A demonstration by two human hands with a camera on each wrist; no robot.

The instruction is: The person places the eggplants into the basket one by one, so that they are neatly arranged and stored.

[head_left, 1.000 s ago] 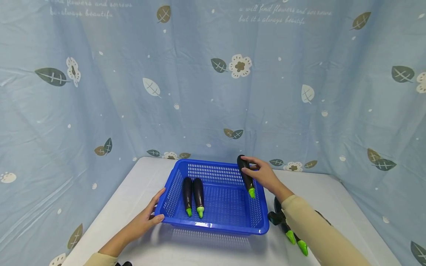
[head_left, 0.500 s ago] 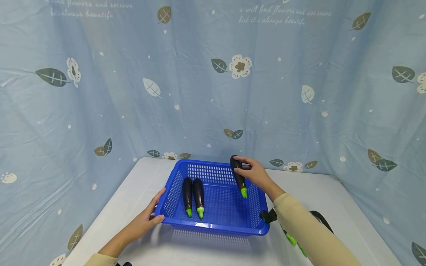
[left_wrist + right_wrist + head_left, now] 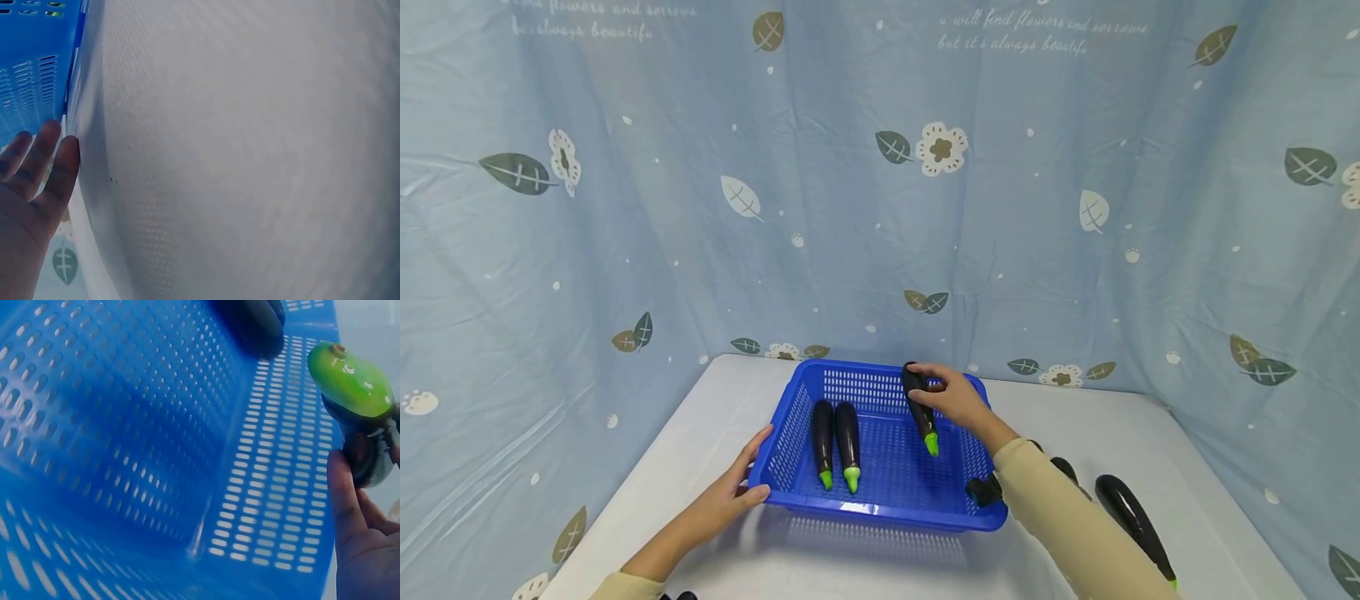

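My right hand holds a dark purple eggplant with a green stem end, tilted over the right half of the blue basket. In the right wrist view the green stem end points up from the fingers. Two more eggplants lie side by side inside, a left one and a right one. My left hand rests against the basket's left side, thumb by the front corner. In the left wrist view its fingers look straight against the outer wall.
On the white table, right of the basket, lies another eggplant. Other dark shapes are partly hidden by my right sleeve. A blue patterned curtain hangs behind and at both sides.
My right hand has carried the eggplant leftward, from the basket's right edge to over its inside, and slightly lower. The left hand and the basket have stayed put.
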